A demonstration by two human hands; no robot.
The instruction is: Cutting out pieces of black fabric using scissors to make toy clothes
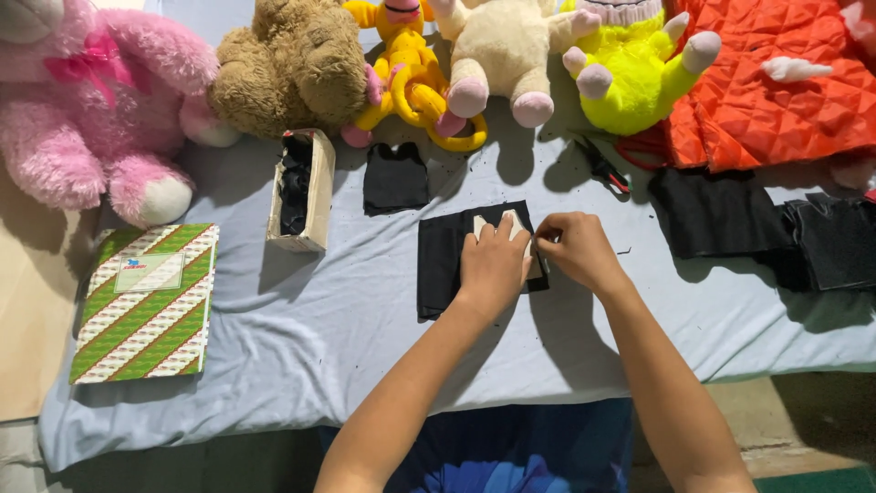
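A folded piece of black cloth [443,260] lies on the pale blue sheet [301,338] in front of me. On it rests a small cream-coloured card piece [514,222]. My left hand [493,265] lies flat on the card, fingers spread, pressing it onto the cloth. My right hand [573,248] is at the card's right edge with thumb and fingers pinched together; what it pinches is too small to tell.
Plush toys line the back: pink [91,100], brown [292,64], yellow [411,78], cream [502,55], neon yellow [630,68]. An open cardboard box [301,192], a striped green notebook [146,301], more black cloth [394,176], black cloth pieces [766,224], an orange quilted cloth [776,82] and scissors [604,169] lie around.
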